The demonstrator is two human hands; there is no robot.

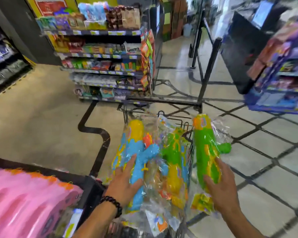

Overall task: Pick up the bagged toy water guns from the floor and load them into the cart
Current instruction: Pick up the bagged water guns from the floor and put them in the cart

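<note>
A black wire cart (182, 123) stands below me, filled with several bagged toy water guns. My left hand (126, 181), a bead bracelet on its wrist, lies flat on a blue and yellow water gun (136, 146) at the cart's left side. A green and yellow water gun (175, 152) lies in the cart's middle. My right hand (222, 188) grips a green water gun (205, 145) in a clear plastic bag, held over the cart's right edge.
A snack shelf (101, 66) stands ahead of the cart. Black barrier posts (208, 71) and a dark counter (239, 54) are to the right, with a blue display stand (282, 79) beyond. A pink bulky item (22, 200) fills the lower left. Tiled floor (265, 160) spreads right.
</note>
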